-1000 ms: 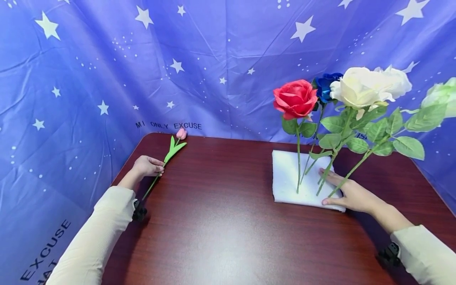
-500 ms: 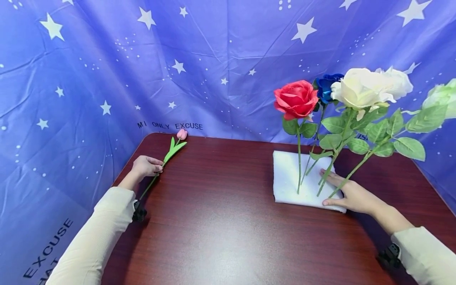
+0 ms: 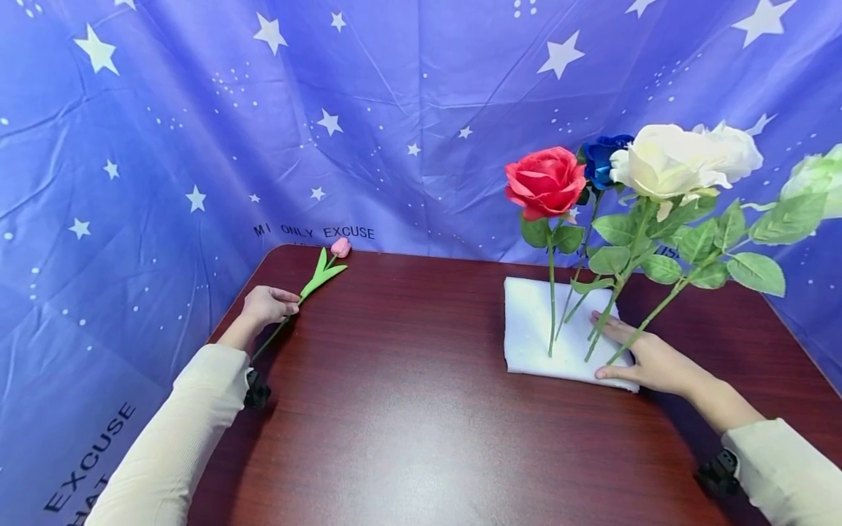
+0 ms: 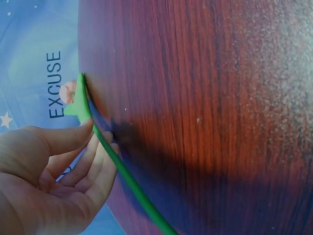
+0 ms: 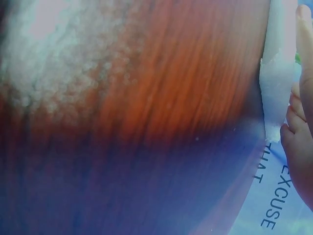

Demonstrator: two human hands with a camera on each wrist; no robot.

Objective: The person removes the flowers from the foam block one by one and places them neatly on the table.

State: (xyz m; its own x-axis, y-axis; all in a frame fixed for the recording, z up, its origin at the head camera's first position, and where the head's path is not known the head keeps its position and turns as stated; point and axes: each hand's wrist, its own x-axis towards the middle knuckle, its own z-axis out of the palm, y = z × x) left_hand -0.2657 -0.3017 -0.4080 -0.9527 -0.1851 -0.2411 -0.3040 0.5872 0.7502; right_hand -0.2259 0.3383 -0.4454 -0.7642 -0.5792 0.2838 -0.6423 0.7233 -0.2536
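Note:
At the table's left side, my left hand (image 3: 264, 307) pinches the green stem of a pink tulip (image 3: 319, 279) just below its leaves. The left wrist view shows thumb and fingertips on the stem (image 4: 132, 183), whose lower part runs back under the wrist. My right hand (image 3: 661, 363) rests on the right side of a white foam block (image 3: 526, 329), fingers extended and thumb near the front edge. Several flowers stand in the block, among them a red rose (image 3: 546, 183), a blue rose (image 3: 604, 162) and a white rose (image 3: 658, 162). Stems partly cover the right fingers.
The dark red wooden table (image 3: 408, 351) stretches between both hands. Behind it hangs a blue curtain (image 3: 421, 95) with white stars. Leafy stems lean right over my right hand, and a pale green-white flower (image 3: 816, 186) reaches the view's right edge.
The tulip has shifted and turned slightly in my left hand, its bloom moving a little to the right. My right hand and the foam block stay in place.

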